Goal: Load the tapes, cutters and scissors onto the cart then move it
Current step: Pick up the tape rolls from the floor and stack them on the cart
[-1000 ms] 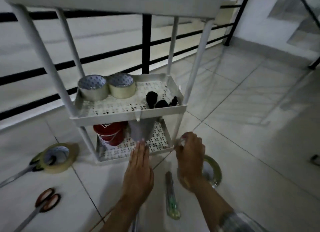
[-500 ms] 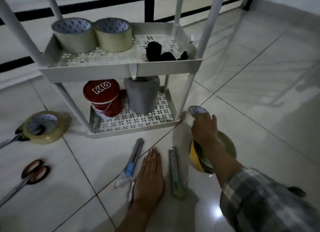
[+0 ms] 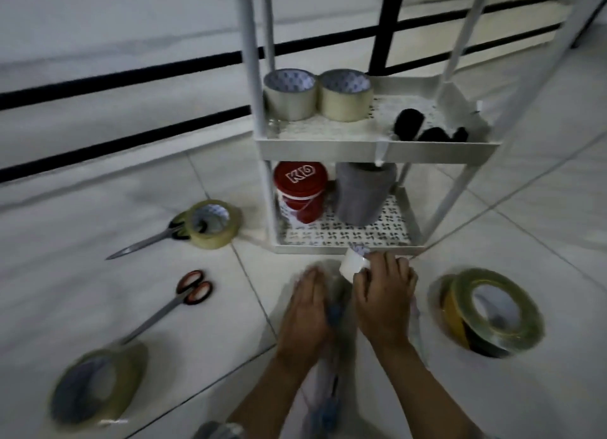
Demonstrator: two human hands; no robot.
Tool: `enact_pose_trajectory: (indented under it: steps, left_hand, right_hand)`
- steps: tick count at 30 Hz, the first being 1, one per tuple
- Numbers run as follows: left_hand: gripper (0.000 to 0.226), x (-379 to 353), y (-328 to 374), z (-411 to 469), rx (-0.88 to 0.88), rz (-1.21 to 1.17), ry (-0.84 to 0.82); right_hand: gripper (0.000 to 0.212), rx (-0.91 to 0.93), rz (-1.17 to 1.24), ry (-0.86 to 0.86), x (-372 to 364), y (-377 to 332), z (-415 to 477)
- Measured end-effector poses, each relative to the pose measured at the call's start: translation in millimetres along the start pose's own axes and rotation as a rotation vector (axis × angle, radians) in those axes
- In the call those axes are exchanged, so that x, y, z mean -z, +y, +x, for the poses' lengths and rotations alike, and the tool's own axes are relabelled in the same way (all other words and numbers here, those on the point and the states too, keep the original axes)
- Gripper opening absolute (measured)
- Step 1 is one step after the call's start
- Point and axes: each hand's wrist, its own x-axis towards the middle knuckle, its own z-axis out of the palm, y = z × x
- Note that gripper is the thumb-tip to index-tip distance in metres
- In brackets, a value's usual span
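Right hand: we see our right hand (image 3: 384, 294) at 6 o'clock, fingers curled around a small white tape roll (image 3: 353, 265), held just in front of the cart's bottom shelf.
Left hand: our left hand (image 3: 307, 310) lies palm down, fingers stretched out flat, beside the right; it touches a blurred blue-handled cutter (image 3: 332, 314) on the floor between our hands. We cannot tell whether it grips it.
Cart: the white metal three-tier cart (image 3: 377, 149) stands at 12 o'clock.
Middle shelf: we see two wide beige tape rolls (image 3: 317, 95) side by side, with small black objects (image 3: 423, 130) to the right.
Bottom shelf: a red tub with white lettering (image 3: 302, 192) and a grey cylindrical pot (image 3: 363, 194).
Floor, 3 o'clock: a large yellow-and-black striped tape roll (image 3: 492, 312), leaning.
Floor, 10 o'clock: a beige tape roll (image 3: 213, 223) resting over the handles of black-handled scissors (image 3: 147, 241).
Floor, 9 o'clock: red-handled scissors (image 3: 170, 304).
Floor, 7 o'clock: a large blurred beige tape roll (image 3: 97, 384).
Behind: a black horizontal railing (image 3: 131, 77).
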Motion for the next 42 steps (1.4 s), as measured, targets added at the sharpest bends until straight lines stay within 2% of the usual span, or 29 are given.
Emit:
enact_pose_trajectory:
  steps: [2, 4, 7, 10, 14, 16, 18, 22, 27, 32, 39, 42]
  left_hand:
    - [0.043, 16, -45, -9, 0.050, 0.158, 0.008]
    - [0.044, 35, -80, -18, 0.182, 0.138, 0.028]
    - [0.045, 60, -128, -23, 0.257, 0.205, 0.016]
    - [0.046, 78, -163, -12, 0.250, 0.266, -0.057]
    - [0.078, 90, -188, 19, 0.191, 0.443, -0.067]
    - [0.070, 94, -190, 38, 0.174, 0.551, -0.122]
    - [0.061, 99, -187, 51, 0.167, 0.633, -0.162]
    - [0.047, 106, -186, 57, 0.114, 0.611, -0.146]
    - [0.069, 120, -170, 22, 0.052, 0.438, 0.021]
    - [0.036, 169, -118, 1, -0.144, 0.274, 0.184]
    - [0.044, 250, -17, 35, -0.437, 0.189, 0.287]
    - [0.049, 270, 19, 56, -0.473, 0.172, 0.296]
  right_hand:
    - [0.023, 0.081, 0.012, -0.051, -13, -22, -8]
    - [0.024, 0.141, -0.004, -0.109, -26, -41, -18]
    - [0.029, 0.214, 0.009, -0.200, -44, -64, -33]
    - [0.028, 0.284, 0.009, -0.248, -57, -80, -45]
    - [0.033, 0.343, 0.040, -0.301, -62, -96, -48]
    - [0.034, 0.356, 0.055, -0.317, -61, -98, -46]
    - [0.034, 0.363, 0.092, -0.306, -59, -99, -44]
    - [0.030, 0.413, 0.117, -0.237, -50, -94, -37]
    - [0.020, 0.408, 0.100, -0.167, -27, -86, -32]
    - [0.013, 0.284, 0.066, -0.018, 17, -91, -9]
    - [0.010, 0.232, 0.085, 0.175, 111, -93, 66]
    - [0.014, 0.223, 0.118, 0.246, 146, -89, 100]
